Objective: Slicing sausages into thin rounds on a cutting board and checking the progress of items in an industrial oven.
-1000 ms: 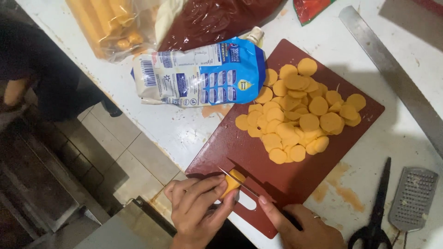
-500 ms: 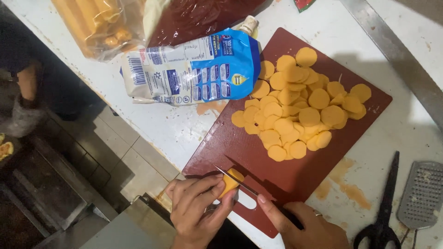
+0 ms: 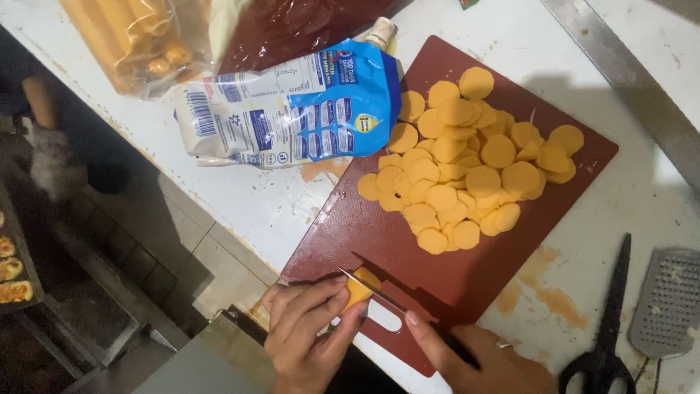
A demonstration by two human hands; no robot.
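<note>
Down at the near edge of the dark red cutting board, the left hand has its fingers curled tight around a short orange stub, pinning it to the board. The right hand has its fingers closed on the dark handle of a knife, index finger stretched along the top, and the thin blade sits right on the stub, just beside the left fingertips. Farther up the board, well apart from the hands, a heap of round orange slices lies spread across the middle. Off the board's far corner, a blue and white pouch lies flat on the white counter, with a clear bag of orange sticks beyond it. Over on the right, black scissors and a small metal grater rest side by side on the counter
</note>
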